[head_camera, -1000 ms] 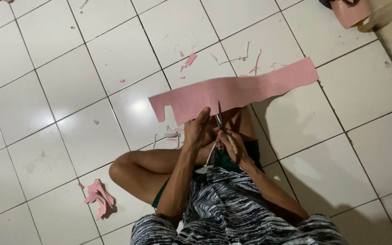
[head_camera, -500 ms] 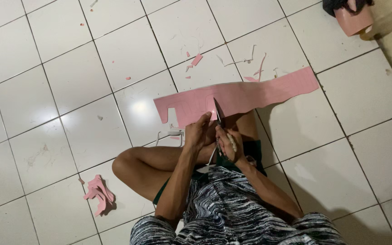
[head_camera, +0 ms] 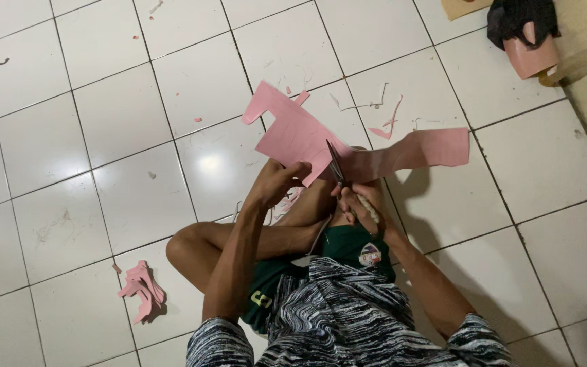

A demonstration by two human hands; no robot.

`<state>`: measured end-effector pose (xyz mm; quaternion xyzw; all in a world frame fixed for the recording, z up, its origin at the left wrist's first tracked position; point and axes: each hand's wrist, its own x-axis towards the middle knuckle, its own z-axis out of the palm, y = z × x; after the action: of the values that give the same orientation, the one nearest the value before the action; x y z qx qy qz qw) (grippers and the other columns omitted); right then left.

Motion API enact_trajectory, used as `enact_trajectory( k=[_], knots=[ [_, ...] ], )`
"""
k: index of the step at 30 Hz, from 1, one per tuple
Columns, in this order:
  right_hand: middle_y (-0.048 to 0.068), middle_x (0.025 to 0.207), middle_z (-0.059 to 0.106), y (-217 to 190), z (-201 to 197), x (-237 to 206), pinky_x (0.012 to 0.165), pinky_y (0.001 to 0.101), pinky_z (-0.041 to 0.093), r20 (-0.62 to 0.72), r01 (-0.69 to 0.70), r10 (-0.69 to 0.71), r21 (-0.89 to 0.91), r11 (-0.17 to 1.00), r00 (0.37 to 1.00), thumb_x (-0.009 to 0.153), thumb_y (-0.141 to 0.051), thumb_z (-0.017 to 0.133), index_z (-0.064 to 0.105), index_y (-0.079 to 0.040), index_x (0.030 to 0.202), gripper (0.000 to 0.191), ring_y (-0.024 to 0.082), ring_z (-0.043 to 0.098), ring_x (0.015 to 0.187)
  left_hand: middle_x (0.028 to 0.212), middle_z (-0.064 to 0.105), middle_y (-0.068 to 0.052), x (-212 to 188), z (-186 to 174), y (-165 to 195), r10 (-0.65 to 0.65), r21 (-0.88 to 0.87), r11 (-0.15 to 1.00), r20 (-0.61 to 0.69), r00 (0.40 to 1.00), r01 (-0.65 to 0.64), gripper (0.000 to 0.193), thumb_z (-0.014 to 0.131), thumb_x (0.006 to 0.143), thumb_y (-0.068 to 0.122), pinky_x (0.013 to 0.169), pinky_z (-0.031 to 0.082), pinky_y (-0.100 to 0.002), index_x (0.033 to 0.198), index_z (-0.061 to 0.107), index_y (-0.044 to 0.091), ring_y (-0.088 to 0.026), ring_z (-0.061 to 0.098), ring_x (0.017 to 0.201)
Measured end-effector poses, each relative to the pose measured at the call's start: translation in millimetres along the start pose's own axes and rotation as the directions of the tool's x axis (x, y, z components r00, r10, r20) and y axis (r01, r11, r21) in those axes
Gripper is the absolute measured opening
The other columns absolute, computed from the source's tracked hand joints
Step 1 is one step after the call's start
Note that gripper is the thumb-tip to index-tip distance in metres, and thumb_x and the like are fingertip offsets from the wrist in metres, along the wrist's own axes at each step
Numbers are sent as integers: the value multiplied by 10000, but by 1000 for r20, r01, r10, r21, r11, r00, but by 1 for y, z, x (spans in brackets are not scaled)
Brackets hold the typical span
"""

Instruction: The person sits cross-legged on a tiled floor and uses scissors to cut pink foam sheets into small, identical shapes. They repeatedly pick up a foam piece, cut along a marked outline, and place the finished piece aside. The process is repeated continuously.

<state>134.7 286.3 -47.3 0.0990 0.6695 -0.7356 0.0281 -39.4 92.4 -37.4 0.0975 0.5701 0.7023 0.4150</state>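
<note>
Pink sheet [head_camera: 293,136] up off the floor tiles [head_camera: 123,177], held out over my bent knee, one end pinched in my left hand [head_camera: 274,185], the long tail running right and sagging past the scissors [head_camera: 336,165]. Right hand [head_camera: 359,204] is clamped round the scissor handles, blades biting into the lower edge of the sheet roughly at its middle. Whether the blades are fully closed, I can't tell from here.

Doing this cut well, as I judge it: keep the left hand tension firm so the sheet stays flat at the blades, not floppy. Feed the material into the scissors and turn the sheet with the left hand on curves instead of twisting the right wrist. Cut deep in the throat of the blades, not at the tips, so the edge comes out clean. That loose right-hand tail could drag and tear the line, so keep it supported.

Trimmings [head_camera: 385,122] lie scattered on the tiles ahead; a crumpled pink heap [head_camera: 143,289] sits near my left knee.
</note>
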Motion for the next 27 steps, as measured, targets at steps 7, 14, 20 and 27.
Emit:
enact_trajectory(
  k=[7, 14, 20, 27],
  knots=[
    [-38, 616, 494, -14, -17, -5, 411, 220, 382, -24, -89, 86, -168, 982, 996, 990, -535, 547, 685, -24, 1032, 531, 37, 458, 478, 927, 715, -96, -4, 7, 20, 27, 99, 995, 62, 998, -33, 232, 681, 905, 127, 722, 570, -312, 1034, 688, -66, -162, 673, 809],
    [3, 555, 550, -23, -24, -1, 412, 266, 378, -168, -116, 71, -279, 953, 983, 955, -489, 685, 701, -11, 846, 491, 77, 496, 450, 960, 698, -106, 13, 20, 13, 7, -140, 990, 124, 992, 11, 284, 725, 903, 111, 763, 642, -354, 1100, 633, -72, -176, 688, 834],
    [35, 680, 654, -56, -40, 30, 536, 271, 477, -197, 274, -494, -633, 724, 847, 1004, -500, 703, 709, 18, 937, 522, 72, 608, 609, 1098, 685, -162, 59, 64, 31, 238, -471, 840, -123, 963, -268, 398, 748, 957, 35, 921, 586, -353, 1282, 538, -56, -209, 692, 991],
    [22, 615, 545, -41, -30, 25, 534, 274, 411, -328, 61, -296, -572, 818, 897, 988, -469, 668, 702, 1, 955, 472, 74, 502, 612, 1122, 717, -134, 64, 77, 54, 497, 14, 859, -257, 829, -511, 510, 728, 908, 85, 788, 676, -353, 1367, 557, -57, -207, 756, 907]
  ],
)
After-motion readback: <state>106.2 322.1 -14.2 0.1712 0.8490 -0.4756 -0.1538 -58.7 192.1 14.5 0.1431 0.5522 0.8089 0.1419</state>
